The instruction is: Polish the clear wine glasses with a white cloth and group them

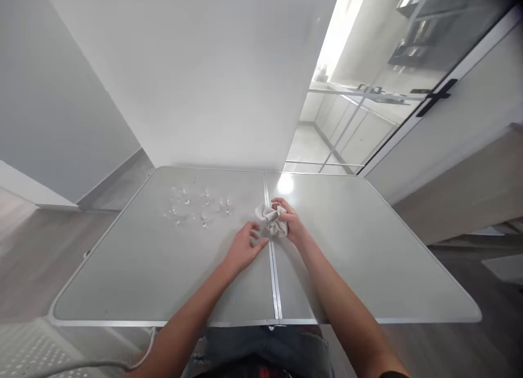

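A crumpled white cloth (273,220) is bunched in my right hand (289,219), just right of the table's centre seam. My left hand (244,246) is beside it, left of the seam. Its fingers and thumb curve around what looks like a small see-through glass piece (260,235), whose outline is faint and whose exact kind I cannot make out. The cloth is up against this piece, or very close to it. On the left half of the table stand several small clear glass pieces (205,197) in loose rows, bright glints at their bases.
The pale grey folding table (351,258) has a metal rim and a metal centre seam (275,291). A white wall (212,84) rises behind its far edge. A glazed door with a black handle (437,97) is at the right. A cable (143,356) hangs at the front left.
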Available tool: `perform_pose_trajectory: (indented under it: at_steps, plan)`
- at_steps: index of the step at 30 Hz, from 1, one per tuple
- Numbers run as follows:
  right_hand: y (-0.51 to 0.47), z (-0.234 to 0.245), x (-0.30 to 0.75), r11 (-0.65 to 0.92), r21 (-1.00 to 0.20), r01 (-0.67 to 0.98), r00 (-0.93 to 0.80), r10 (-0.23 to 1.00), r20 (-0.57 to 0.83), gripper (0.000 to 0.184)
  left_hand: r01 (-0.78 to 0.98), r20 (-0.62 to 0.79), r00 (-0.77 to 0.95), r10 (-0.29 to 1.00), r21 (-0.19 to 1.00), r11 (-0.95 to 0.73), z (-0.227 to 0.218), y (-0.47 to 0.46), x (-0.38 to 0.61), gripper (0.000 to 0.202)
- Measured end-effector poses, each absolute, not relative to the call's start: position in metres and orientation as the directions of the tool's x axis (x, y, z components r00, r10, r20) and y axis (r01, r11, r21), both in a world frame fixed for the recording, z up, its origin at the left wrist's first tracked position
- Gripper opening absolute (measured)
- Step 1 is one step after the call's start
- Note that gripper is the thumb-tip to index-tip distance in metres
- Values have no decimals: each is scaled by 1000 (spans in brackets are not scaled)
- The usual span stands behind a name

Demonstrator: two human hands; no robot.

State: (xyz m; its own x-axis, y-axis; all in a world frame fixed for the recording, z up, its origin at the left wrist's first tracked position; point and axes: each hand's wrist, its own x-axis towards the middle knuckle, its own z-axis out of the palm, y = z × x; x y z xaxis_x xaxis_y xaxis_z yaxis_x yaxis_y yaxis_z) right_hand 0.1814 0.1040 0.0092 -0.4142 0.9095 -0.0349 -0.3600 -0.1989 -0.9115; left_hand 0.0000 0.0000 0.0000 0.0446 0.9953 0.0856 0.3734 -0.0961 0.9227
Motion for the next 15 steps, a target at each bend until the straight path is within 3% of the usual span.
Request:
perform_pose_trajectory:
  at_steps: [2,4,9,12,15]
  plan:
    - [104,6,183,-167,-890,-424,-371,929,3,52,216,77,123,989,971,-102,-4,36,21,57]
    - [104,1,184,-140,-872,-470,-331,943,27,53,105,79,167,983,990,-97,-13,64,33,63]
    - [107,-7,191,-185,-838,-514,-387,922,34,57,27,238,21,971,971,-239,-29,86,27,39]
    - [110,-8,199,-359,-820,-447,-525,847,-84,41,-11,307,-117,944,951,-310,-28,81,19,36]
    - [113,-10,207,-445,-838,-315,-614,769,-178,36,-32,281,-153,948,957,-288,-26,76,15,34]
